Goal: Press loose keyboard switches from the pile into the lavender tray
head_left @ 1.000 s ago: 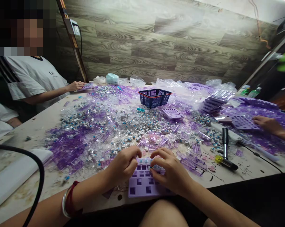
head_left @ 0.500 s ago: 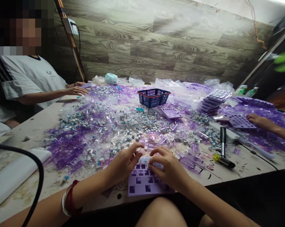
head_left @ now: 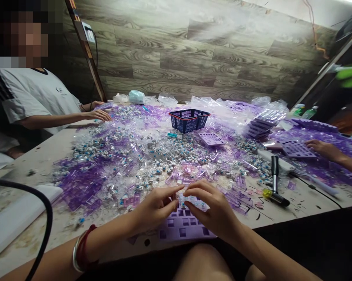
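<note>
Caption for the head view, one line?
Left hand and right hand meet over a purple grid tray at the edge of a table heaped with small switches.

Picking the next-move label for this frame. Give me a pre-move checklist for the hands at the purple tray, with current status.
1. Seating of the purple tray, flat under both hands: ok.
2. Free slots in the tray: ok, several dark squares show in the near rows.
3. Fingertips of the right hand on the row of switches at the tray's far edge: ok.
4. Switch held in the left hand: cannot tell, its fingertips meet the right hand's and hide it.
5. Supply of loose switches: ok, the pile lies just beyond the tray.
</note>
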`<state>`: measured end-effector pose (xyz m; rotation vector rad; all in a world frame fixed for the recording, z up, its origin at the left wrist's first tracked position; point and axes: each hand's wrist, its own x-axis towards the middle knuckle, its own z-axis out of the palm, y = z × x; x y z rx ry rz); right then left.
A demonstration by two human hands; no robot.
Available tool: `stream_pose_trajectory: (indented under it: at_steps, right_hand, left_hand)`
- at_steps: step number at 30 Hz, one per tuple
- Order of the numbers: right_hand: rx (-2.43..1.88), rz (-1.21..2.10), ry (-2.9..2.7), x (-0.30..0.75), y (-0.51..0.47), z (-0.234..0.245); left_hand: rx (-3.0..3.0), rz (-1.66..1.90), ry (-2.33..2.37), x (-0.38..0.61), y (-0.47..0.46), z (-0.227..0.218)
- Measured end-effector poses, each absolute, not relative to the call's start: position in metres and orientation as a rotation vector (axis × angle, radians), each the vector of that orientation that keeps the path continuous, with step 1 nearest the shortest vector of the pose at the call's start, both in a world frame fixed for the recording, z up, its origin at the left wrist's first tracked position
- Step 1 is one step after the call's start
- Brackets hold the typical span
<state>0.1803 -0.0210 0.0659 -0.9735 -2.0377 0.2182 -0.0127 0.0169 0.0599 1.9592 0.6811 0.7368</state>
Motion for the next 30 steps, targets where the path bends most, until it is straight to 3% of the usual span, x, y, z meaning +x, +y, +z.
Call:
stream_pose_trajectory:
  at_steps: [9,20,30]
  right_hand:
    - [-0.9,0.363,-1.993,0.172,-0.025,0.058]
    - [-1.148,0.218,-2.164,0.187,-0.019,0.057]
    - [-1.105,0.202,-2.219,0.191,-0.016,0.053]
  left_hand:
    - [1.718,0.666,0.499,-0.01,0.008,0.066]
    - [2.548,0.715,0.811,-0.018,0.021,0.05]
    - [2.646,0.737,0.888,-0.012,0.02,0.043]
